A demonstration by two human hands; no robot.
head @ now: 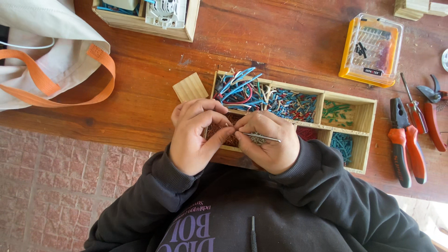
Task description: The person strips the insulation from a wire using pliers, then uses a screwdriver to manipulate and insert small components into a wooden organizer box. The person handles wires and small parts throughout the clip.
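Note:
My left hand (192, 135) and my right hand (270, 140) meet over the near left part of a wooden compartment box (368, 119). In my right hand I hold thin metal tweezers (262, 136), lying roughly level with the tip by my left fingertips. My left thumb and forefinger pinch together at that tip; whatever is between them is too small to make out. Under my hands lies a compartment of copper-coloured bits (219, 130). Other compartments hold loose blue and red wires (240, 91), short coloured wire pieces (294, 103), green pieces (337, 112) and blue pieces (343, 144).
The box sits on a wooden table (280, 42). A small wooden block (190, 87) lies beside it. Orange-handled pliers (407, 147), a small screwdriver (414, 109) and cutters (435, 116) lie at right, an orange bit case (371, 49) behind. A beige bag with orange straps (51, 51) is at left, another wooden box (149, 18) at the far edge.

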